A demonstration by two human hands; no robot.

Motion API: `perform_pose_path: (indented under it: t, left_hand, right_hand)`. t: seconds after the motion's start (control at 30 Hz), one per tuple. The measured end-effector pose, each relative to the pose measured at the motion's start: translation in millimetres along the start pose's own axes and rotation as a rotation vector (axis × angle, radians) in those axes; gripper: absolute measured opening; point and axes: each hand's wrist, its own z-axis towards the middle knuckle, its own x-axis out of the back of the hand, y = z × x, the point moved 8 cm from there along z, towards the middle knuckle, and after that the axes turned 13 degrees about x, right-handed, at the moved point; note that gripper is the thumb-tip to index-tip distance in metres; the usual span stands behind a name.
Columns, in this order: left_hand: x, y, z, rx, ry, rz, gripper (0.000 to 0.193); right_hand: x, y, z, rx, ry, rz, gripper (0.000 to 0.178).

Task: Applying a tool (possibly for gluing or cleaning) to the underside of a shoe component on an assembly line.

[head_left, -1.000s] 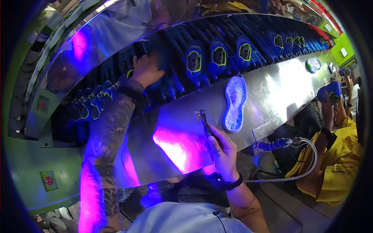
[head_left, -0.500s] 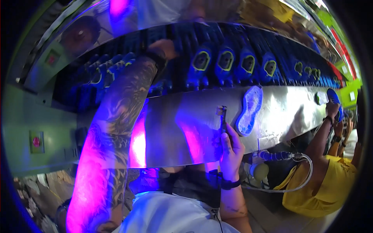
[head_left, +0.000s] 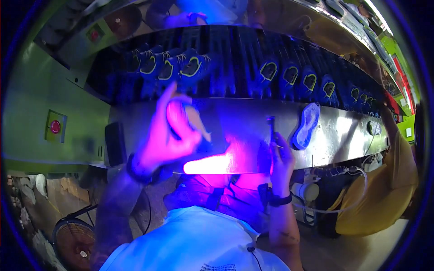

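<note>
Over the metal table, my left hand [head_left: 174, 131] is lit pink and blurred, its fingers curled round a shoe-sized object [head_left: 197, 122] with a pale tan edge and a darker underside. Blur keeps me from making out its kind. A thin, dark-handled brush [head_left: 271, 124] stands upright in the closed fingers of my right hand [head_left: 281, 153]. Just right of that hand lies a whitish-blue shoe sole [head_left: 307, 126], flat on the table and untouched. Beyond my hands, blue shoes [head_left: 192, 67] with yellow-green collars stand in a row on a dark rack.
The metal tabletop [head_left: 244, 131] runs across in front of me. On the green panel at left sits a red button [head_left: 55, 127]. A person in a yellow shirt [head_left: 375, 203] works at right, near a white hose [head_left: 357, 203]. A round fan [head_left: 74, 241] stands lower left.
My left hand has come back from the shoe rack to above the table, now with an object in it. My right hand still holds the brush upright. The view has shifted left.
</note>
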Motion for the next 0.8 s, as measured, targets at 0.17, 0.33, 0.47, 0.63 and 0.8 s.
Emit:
perform_pose_path:
  t: [0.17,0.33,0.47,0.63,0.8]
  left_hand:
    - [-26.1,11.4,-104.5,-0.356,-0.185,0.553,0.099]
    - [-44.8,-38.3,-192.8,-0.573,-0.019,0.508,0.047]
    - [-51.2,-39.7,-211.3,-0.667,0.082,0.543,0.045]
    - [-53.3,-53.3,-224.1,-0.652,-0.117,0.606,0.040]
    - [-54.1,-51.1,-219.3,-0.682,-0.165,0.618,0.039]
  right_hand:
    - [-73.4,-55.1,-41.4,0.270,-0.295,-0.181,0.034]
    - [-108.9,-68.9,-63.0,0.132,-0.400,-0.291,0.026]
    - [-111.6,-55.7,-61.5,0.341,-0.433,-0.372,0.026]
    - [-117.1,-51.1,-59.5,0.012,-0.562,-0.353,0.033]
    - [-100.9,-38.2,-75.6,-0.104,-0.521,-0.305,0.034]
